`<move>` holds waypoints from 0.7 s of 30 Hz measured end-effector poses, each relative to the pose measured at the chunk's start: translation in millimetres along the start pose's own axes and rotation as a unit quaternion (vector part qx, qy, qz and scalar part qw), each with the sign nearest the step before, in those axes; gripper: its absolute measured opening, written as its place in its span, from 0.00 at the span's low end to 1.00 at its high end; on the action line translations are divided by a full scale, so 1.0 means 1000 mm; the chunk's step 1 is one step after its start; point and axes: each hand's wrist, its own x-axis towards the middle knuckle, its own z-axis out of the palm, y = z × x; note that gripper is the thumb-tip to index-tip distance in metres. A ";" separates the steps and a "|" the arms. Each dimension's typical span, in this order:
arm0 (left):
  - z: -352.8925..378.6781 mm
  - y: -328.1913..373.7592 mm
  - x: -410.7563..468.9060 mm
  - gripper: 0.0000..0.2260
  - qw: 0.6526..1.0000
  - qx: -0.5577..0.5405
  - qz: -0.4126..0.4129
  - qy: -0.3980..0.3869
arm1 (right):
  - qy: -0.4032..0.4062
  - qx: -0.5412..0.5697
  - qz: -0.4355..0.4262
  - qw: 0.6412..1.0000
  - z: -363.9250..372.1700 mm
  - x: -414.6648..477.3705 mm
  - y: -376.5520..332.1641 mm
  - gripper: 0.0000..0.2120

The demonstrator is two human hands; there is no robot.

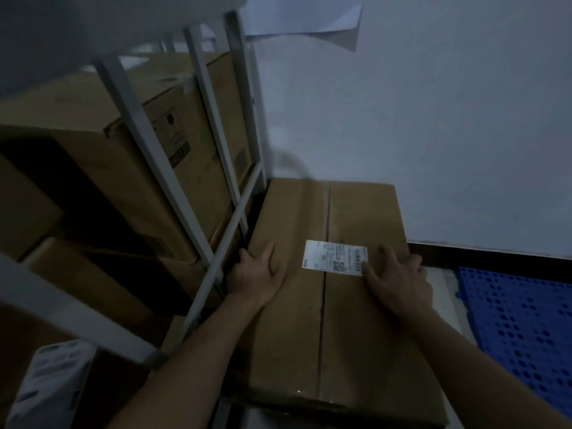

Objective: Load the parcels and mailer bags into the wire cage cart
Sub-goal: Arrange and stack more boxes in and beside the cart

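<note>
Parcel [334,320] lies right of wire cage cart [133,119]; my left grip [257,274] hooks its left edge, right grip [399,280] rests flat on top, I think for lifting

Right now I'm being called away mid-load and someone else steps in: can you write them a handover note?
Left hand: fingers curled over the left edge of the large brown cardboard box, thumb on top.
Right hand: on the box top beside the white shipping label; whether its fingers hook the right edge is unclear.
The box sits outside the grey metal cage cart, close to its side.
Done: brown cardboard cartons are already stacked inside the cart.
Left: get this box in.
</note>
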 end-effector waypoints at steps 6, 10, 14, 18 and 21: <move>-0.008 0.014 0.023 0.31 0.994 -0.104 -0.009 0.026 | -0.063 0.046 0.031 0.996 0.000 0.013 0.012 0.41; -0.010 0.021 0.026 0.38 0.995 -0.097 -0.033 0.020 | -0.073 0.053 0.029 0.996 0.003 0.012 0.016 0.45; -0.011 0.040 0.016 0.45 0.998 -0.007 -0.052 0.028 | -0.033 0.087 0.037 0.995 0.003 0.006 0.009 0.52; -0.029 0.063 0.008 0.46 0.996 0.031 -0.059 0.054 | -0.019 0.070 0.036 0.997 -0.022 0.001 0.009 0.52; -0.048 0.086 0.000 0.48 0.996 0.035 -0.064 0.060 | -0.006 0.057 0.054 0.997 -0.053 -0.004 0.016 0.51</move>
